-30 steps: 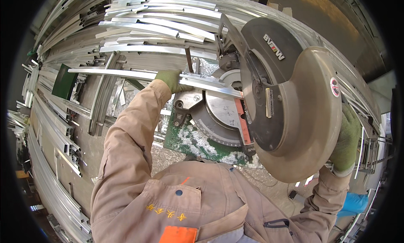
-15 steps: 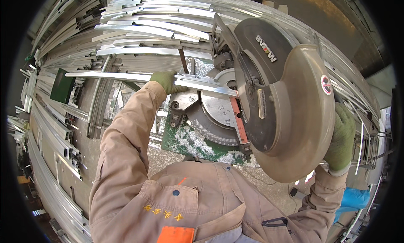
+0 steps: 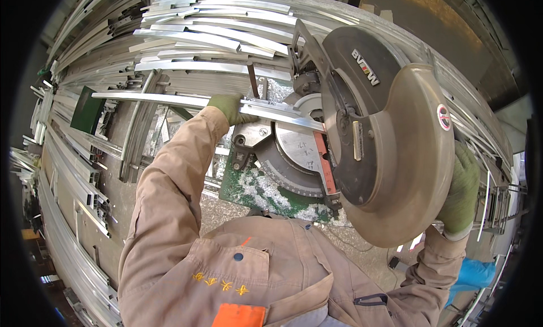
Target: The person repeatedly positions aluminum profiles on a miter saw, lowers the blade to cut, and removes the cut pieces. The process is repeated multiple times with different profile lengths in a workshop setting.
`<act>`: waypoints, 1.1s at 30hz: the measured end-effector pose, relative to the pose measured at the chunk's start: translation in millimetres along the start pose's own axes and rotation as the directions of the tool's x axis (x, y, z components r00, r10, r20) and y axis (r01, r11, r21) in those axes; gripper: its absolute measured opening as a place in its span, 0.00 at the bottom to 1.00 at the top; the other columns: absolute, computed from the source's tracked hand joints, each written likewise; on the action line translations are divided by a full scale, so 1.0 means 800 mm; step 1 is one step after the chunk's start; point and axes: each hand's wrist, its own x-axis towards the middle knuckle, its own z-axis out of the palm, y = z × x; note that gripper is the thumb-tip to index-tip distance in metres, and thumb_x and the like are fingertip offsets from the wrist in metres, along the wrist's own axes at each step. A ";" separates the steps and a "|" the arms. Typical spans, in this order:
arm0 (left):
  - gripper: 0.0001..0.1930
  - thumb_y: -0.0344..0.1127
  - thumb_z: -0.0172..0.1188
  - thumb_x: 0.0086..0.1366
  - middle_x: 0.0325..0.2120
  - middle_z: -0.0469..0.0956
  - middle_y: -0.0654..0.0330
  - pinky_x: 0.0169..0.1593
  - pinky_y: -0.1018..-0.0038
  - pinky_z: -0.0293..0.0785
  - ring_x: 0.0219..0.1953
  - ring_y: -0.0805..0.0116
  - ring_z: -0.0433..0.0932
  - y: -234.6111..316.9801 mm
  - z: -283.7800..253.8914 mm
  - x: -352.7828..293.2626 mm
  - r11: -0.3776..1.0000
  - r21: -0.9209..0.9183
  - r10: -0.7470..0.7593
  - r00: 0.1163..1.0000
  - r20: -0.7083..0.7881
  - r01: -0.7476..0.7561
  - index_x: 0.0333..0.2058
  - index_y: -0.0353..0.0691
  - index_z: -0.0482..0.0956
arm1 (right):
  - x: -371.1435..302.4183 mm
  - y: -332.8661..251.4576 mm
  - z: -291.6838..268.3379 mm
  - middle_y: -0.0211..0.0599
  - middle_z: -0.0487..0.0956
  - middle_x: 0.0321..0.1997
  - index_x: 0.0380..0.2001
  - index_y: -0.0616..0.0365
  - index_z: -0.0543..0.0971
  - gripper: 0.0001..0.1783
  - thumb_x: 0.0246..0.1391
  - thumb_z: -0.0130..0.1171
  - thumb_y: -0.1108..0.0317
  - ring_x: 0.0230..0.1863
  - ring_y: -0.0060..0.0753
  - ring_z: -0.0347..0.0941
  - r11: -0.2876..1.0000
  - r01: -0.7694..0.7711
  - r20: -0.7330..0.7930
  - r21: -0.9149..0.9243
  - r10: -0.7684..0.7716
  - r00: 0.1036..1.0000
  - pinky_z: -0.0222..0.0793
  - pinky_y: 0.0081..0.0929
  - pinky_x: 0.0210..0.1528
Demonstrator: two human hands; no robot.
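Observation:
A long silver aluminium bar [image 3: 169, 100] lies across a miter saw, its right end at the saw's blade housing. My left hand [image 3: 229, 108], in a green glove, is closed around the bar beside the metal fence. The saw's dark head and large brownish guard [image 3: 416, 174] stand over the right side of the round turntable [image 3: 297, 149]. On the far side of the guard, my right hand [image 3: 462, 188], also gloved in green, is wrapped around the saw's handle. The guard hides most of its fingers and the grip itself.
Silver shavings lie on the green saw base [image 3: 254, 185]. Stacks of aluminium profiles [image 3: 215, 38] fill the back and the left side. A dark green plate [image 3: 87, 112] stands near the bar's left end. A blue bag [image 3: 472, 273] is at the lower right.
The whole view has shifted slightly, with the scene a little further right. Both hands, the bar and the saw keep their places relative to one another.

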 end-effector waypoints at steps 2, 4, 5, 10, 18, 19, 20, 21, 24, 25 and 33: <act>0.67 0.97 0.76 0.58 0.57 0.96 0.35 0.66 0.50 0.91 0.62 0.33 0.95 0.004 -0.001 -0.002 0.999 0.034 0.003 1.000 -0.017 -0.003 0.69 0.32 0.89 | 0.002 0.001 0.003 0.44 0.88 0.45 0.51 0.58 0.92 0.26 0.51 0.87 0.60 0.49 0.63 0.84 1.000 0.010 -0.019 0.013 -0.010 1.000 0.80 0.58 0.53; 0.68 0.97 0.75 0.57 0.56 0.96 0.36 0.66 0.50 0.91 0.61 0.33 0.96 0.008 -0.006 -0.004 0.999 0.052 -0.002 1.000 -0.013 0.003 0.69 0.33 0.89 | 0.001 0.002 0.003 0.45 0.88 0.46 0.51 0.58 0.92 0.26 0.51 0.87 0.60 0.49 0.63 0.84 1.000 0.007 -0.017 0.019 -0.007 1.000 0.80 0.59 0.54; 0.68 0.98 0.75 0.57 0.56 0.96 0.36 0.66 0.50 0.91 0.61 0.33 0.96 0.008 -0.006 -0.004 0.999 0.050 -0.009 1.000 -0.004 0.010 0.69 0.33 0.89 | 0.001 0.001 0.001 0.45 0.88 0.47 0.52 0.58 0.92 0.27 0.51 0.87 0.60 0.50 0.64 0.84 1.000 0.002 -0.004 0.019 -0.002 1.000 0.80 0.59 0.54; 0.71 0.98 0.76 0.54 0.58 0.95 0.32 0.68 0.47 0.90 0.62 0.28 0.94 0.008 -0.011 -0.004 1.000 -0.026 -0.017 0.999 0.036 0.018 0.70 0.31 0.89 | -0.005 0.005 0.003 0.49 0.90 0.51 0.54 0.60 0.92 0.28 0.52 0.87 0.60 0.54 0.68 0.86 1.000 0.013 -0.016 -0.016 -0.014 1.000 0.82 0.61 0.59; 0.70 0.98 0.76 0.54 0.57 0.96 0.36 0.66 0.50 0.91 0.62 0.33 0.95 0.009 -0.008 -0.004 0.999 -0.010 -0.041 0.999 0.030 0.042 0.70 0.34 0.89 | -0.006 0.000 0.006 0.50 0.90 0.50 0.54 0.61 0.92 0.28 0.51 0.87 0.60 0.54 0.69 0.86 0.999 -0.015 -0.021 -0.035 0.014 1.000 0.82 0.60 0.58; 0.68 0.98 0.76 0.55 0.57 0.97 0.38 0.65 0.51 0.91 0.61 0.35 0.96 0.006 -0.005 -0.004 0.999 -0.003 -0.043 0.999 0.018 0.043 0.69 0.35 0.90 | -0.005 -0.001 0.006 0.49 0.89 0.49 0.54 0.60 0.92 0.28 0.51 0.87 0.60 0.54 0.69 0.86 0.999 -0.015 -0.021 -0.043 0.014 1.000 0.82 0.60 0.58; 0.68 0.98 0.76 0.55 0.57 0.97 0.38 0.65 0.52 0.92 0.61 0.36 0.96 0.008 -0.007 -0.003 0.999 0.008 -0.048 0.999 0.027 0.047 0.68 0.35 0.91 | -0.006 -0.003 0.007 0.49 0.89 0.49 0.53 0.60 0.91 0.27 0.51 0.86 0.61 0.53 0.68 0.85 0.998 -0.017 -0.020 -0.055 0.016 1.000 0.82 0.60 0.57; 0.67 0.98 0.76 0.55 0.57 0.97 0.38 0.65 0.52 0.92 0.61 0.36 0.96 0.010 -0.009 -0.003 0.998 0.020 -0.053 0.998 0.036 0.052 0.68 0.35 0.91 | -0.006 -0.004 0.007 0.48 0.89 0.48 0.53 0.60 0.91 0.27 0.51 0.86 0.61 0.52 0.68 0.85 0.998 -0.020 -0.019 -0.067 0.018 1.000 0.82 0.60 0.57; 0.67 0.98 0.76 0.55 0.57 0.97 0.38 0.65 0.52 0.92 0.61 0.37 0.97 0.013 -0.010 -0.001 0.997 0.049 -0.056 0.998 0.030 0.054 0.66 0.35 0.92 | -0.009 -0.003 0.008 0.48 0.88 0.47 0.51 0.60 0.91 0.26 0.51 0.86 0.61 0.51 0.68 0.85 1.000 -0.025 0.002 -0.020 0.025 1.000 0.82 0.61 0.58; 0.66 0.98 0.76 0.55 0.57 0.97 0.38 0.65 0.52 0.92 0.61 0.37 0.97 0.013 -0.010 -0.001 0.997 0.057 -0.054 0.998 0.023 0.053 0.66 0.35 0.92 | -0.009 -0.003 0.009 0.48 0.88 0.46 0.50 0.60 0.91 0.25 0.51 0.86 0.61 0.51 0.68 0.85 0.999 -0.011 -0.015 -0.034 0.010 1.000 0.82 0.61 0.59; 0.66 0.96 0.78 0.55 0.58 0.97 0.38 0.67 0.51 0.91 0.62 0.36 0.96 0.013 -0.011 -0.001 0.997 0.046 -0.063 0.997 0.037 0.061 0.67 0.35 0.92 | -0.012 -0.006 0.012 0.49 0.87 0.45 0.47 0.59 0.89 0.23 0.52 0.86 0.61 0.50 0.69 0.85 1.000 -0.017 -0.030 -0.017 0.017 0.999 0.84 0.64 0.65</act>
